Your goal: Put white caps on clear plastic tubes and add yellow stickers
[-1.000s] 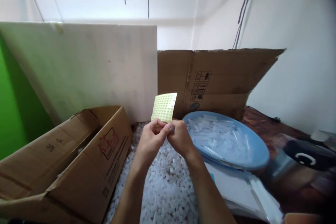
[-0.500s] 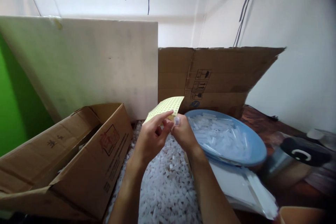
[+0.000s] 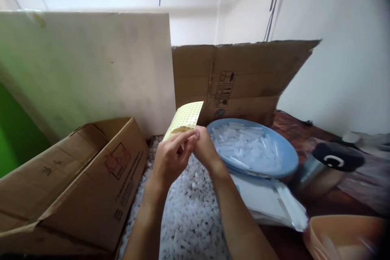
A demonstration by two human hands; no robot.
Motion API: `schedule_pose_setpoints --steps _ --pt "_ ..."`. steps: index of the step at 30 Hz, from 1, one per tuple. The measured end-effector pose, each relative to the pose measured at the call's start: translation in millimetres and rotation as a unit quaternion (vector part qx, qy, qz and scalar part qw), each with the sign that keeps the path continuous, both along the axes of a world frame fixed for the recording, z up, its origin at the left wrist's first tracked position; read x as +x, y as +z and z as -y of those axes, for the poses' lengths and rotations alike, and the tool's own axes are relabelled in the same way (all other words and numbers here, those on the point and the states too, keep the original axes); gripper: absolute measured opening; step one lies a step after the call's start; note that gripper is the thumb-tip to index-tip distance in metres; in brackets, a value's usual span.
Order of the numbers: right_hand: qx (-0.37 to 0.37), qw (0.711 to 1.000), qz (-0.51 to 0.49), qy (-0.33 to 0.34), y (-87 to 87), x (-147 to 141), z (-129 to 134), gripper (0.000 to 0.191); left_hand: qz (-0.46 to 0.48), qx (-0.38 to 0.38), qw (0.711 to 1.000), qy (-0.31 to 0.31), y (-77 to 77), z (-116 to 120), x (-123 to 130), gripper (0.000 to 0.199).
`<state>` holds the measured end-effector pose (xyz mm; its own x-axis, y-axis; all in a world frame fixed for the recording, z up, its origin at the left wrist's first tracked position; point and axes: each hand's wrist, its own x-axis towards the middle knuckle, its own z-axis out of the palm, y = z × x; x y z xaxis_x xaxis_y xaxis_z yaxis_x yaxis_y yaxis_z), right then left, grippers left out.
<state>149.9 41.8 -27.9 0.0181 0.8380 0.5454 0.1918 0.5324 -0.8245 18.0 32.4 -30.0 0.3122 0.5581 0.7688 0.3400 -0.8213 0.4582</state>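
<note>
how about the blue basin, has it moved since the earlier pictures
No: the blue basin keeps the same place against the cardboard panel behind it; only the view has shifted.

Catching light on the smooth paper of the yellow sheet (image 3: 188, 115). Showing matt, creased cardboard on the open box (image 3: 88, 195) and brown panel (image 3: 256, 67), smooth plastic on the blue tray (image 3: 290, 157), glossy plastic on its tubes (image 3: 243, 146), and shiny metal on the tumbler (image 3: 311, 170).
</note>
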Motion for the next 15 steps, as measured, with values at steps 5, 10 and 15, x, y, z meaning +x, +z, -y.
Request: schedule_pose_setpoints --steps 5,10,15 --pt "-0.022 0.999 -0.018 -0.023 2.0 -6 3 0.015 0.052 -0.04 0.998 0.004 -10.4 -4 3 0.028" --pt "-0.05 0.998 -0.034 -0.032 -4.2 -11 -2 0.016 0.093 -0.037 0.995 0.002 -11.9 -4 7 0.028" --pt "-0.066 0.996 -0.041 -0.043 -20.1 -20 -11 0.024 0.082 -0.036 0.996 0.022 -16.4 -10 6 0.032"
